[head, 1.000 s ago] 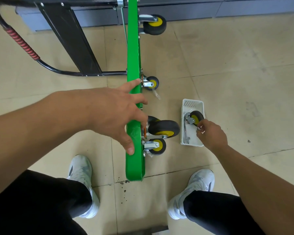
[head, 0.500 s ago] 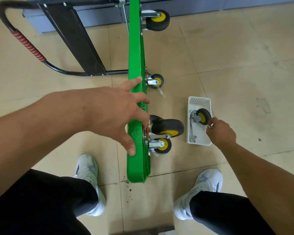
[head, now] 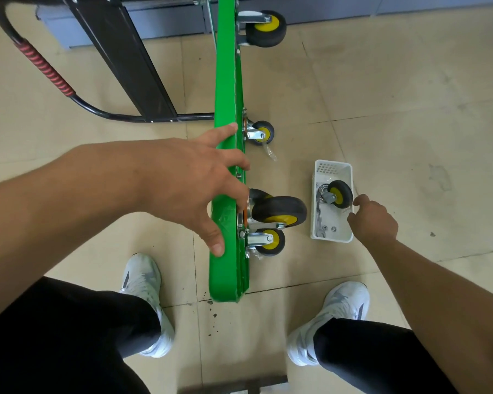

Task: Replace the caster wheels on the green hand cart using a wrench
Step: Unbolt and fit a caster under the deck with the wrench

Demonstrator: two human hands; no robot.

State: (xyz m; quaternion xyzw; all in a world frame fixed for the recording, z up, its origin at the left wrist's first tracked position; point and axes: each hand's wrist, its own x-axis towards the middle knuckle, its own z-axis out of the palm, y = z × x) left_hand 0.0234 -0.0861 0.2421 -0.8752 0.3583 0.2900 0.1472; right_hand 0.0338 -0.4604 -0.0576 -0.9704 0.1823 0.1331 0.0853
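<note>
Green hand cart [head: 225, 81] stands on edge on the floor [head: 382, 109], my left hand [head: 182, 180] grasping its top edge, right hand [head: 373, 220] curled at the white basket [head: 333, 166] by spare caster [head: 339, 193] and wrench [head: 318, 216], contents unclear; likely fetching parts, next needs a firm wrench pickup.

Right hand [head: 374, 220] farther from basket [head: 330, 167]
</note>
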